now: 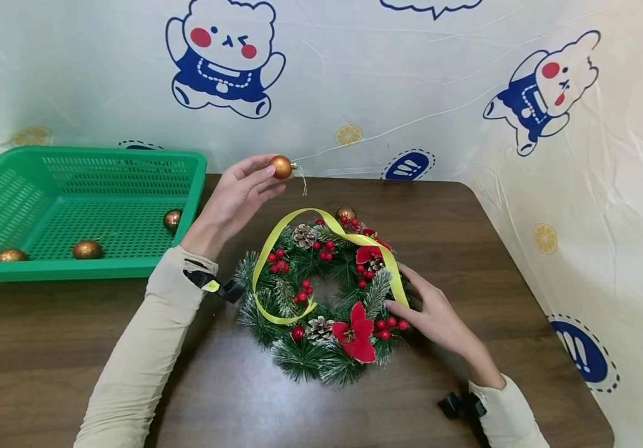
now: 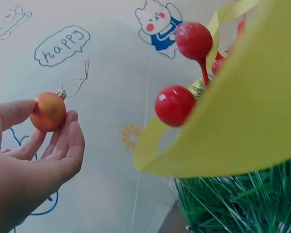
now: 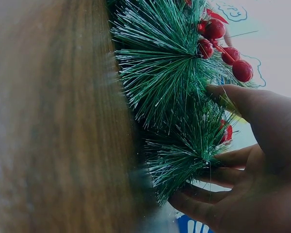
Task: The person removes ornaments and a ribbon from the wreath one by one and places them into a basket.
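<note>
The left hand [image 1: 243,193] pinches a gold bauble [image 1: 281,167] by its rounded body between thumb and fingers, which leaves the string loop [image 1: 303,178] free beyond their tips. With fingers spread apart, the right hand [image 1: 436,311] touches the wreath [image 1: 349,261] beside them on the bench [image 1: 232,392], probably steadying it, though needles [image 3: 160,63] obscure how firmly.

Soft glare on counter [image 1: 226,386], head view bright; right hand [image 3: 257,165] shadowed, yellow ribbon [image 2: 233,131] blurred in wrist views.
</note>
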`<state>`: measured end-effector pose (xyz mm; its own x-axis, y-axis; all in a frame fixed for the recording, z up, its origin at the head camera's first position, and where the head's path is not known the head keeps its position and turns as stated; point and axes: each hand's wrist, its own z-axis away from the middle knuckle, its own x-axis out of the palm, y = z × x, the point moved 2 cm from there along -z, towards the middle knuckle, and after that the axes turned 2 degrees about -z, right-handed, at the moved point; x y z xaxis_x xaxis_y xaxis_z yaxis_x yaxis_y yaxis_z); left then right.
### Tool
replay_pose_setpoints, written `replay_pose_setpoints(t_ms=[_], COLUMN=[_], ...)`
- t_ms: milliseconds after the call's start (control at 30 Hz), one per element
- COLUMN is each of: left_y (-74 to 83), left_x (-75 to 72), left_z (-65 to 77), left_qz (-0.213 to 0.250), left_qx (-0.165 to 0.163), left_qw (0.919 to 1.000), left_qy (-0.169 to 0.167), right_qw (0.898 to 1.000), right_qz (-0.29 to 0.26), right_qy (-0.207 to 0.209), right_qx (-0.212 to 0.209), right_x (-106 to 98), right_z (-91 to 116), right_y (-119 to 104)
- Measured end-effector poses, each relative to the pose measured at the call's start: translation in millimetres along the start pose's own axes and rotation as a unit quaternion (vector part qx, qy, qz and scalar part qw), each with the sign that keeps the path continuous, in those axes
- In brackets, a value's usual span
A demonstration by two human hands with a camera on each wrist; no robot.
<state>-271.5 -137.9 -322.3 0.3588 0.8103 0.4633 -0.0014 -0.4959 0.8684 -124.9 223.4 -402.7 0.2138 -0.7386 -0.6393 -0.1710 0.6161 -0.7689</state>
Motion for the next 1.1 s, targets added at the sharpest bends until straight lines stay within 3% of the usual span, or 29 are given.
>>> replay_pose_setpoints(t_ms=[367, 600, 900, 1100], left_y=[7.5, 13.8, 18.3, 20.6], left_x=[8.3, 12.8, 6.1, 0.7], left_z=[5.3, 10.5, 21.5, 31.7], left_qz=[0.006, -0.017, -0.033, -0.067], left_qx=[0.015, 0.023, 0.016, 0.018], left_qw=[0.9998, 0.9996, 0.9993, 0.9972], left_qy=[-0.011, -0.008, 0.011, 0.03], right_qw=[1.0, 1.0, 1.0, 1.0], right_qz=[0.002, 0.001, -0.006, -0.001], right_qy=[-0.003, -0.003, -0.001, 0.001], right_qx=[0.003, -0.007, -0.017, -0.009], right_x=[1, 4, 3, 1], right_z=[1, 0, -4, -1], right_y=[0, 0, -3, 1])
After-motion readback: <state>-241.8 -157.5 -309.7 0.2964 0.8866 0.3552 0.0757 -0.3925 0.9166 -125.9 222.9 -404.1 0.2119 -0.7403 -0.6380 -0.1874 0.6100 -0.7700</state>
